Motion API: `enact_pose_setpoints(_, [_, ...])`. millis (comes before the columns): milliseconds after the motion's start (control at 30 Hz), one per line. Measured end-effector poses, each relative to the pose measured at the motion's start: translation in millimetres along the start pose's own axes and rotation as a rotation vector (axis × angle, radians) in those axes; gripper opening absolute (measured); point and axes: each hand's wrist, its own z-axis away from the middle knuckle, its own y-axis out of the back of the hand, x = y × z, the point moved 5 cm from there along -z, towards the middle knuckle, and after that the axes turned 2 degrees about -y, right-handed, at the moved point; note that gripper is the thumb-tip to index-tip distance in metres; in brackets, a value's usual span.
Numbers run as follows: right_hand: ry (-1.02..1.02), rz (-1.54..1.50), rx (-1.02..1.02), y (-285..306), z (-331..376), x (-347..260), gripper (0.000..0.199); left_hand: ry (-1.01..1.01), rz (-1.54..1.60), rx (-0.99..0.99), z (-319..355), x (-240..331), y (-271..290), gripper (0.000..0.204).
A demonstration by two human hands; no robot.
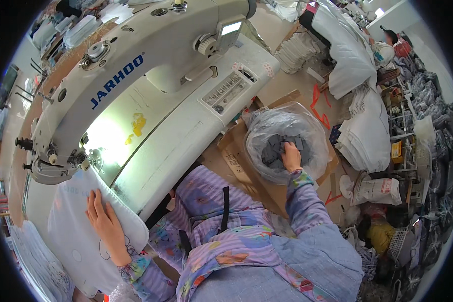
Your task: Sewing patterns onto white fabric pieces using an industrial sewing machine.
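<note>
My left hand (pixel 105 221) lies flat, fingers outstretched, on a white fabric panel (pixel 68 221) with rounded corners and thin printed line drawings. The panel's far end reaches under the needle area of a large white sewing machine (pixel 161 38), where a lamp glows brightly. On my right, my right hand (pixel 291 157) reaches down into a clear plastic bag (pixel 267 123) of small dark grey rectangular pieces (pixel 273 151). Its fingers are drawn together on a dark grey piece; the fingertips are partly hidden among the pieces.
The bag sits in an opened cardboard box (pixel 239 161) beside the machine bed. Stacked white panels (pixel 362 131) stand farther right, near a crowded rack (pixel 402 136). More white sheets (pixel 32 256) hang at the lower left. Another person (pixel 390 38) is at the far right.
</note>
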Motion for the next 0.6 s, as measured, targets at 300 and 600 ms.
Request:
enact_pose_setpoints(300, [-0.217, -0.898, -0.09, 82, 8, -75, 0.027, 0.069, 0.145, 0.038, -12, -23, 11, 0.022])
enact_pose_setpoints(600, [0.538, -1.053, -0.777, 142, 81, -417, 0.014, 0.073, 0.201, 0.265, -18, -10, 17, 0.014])
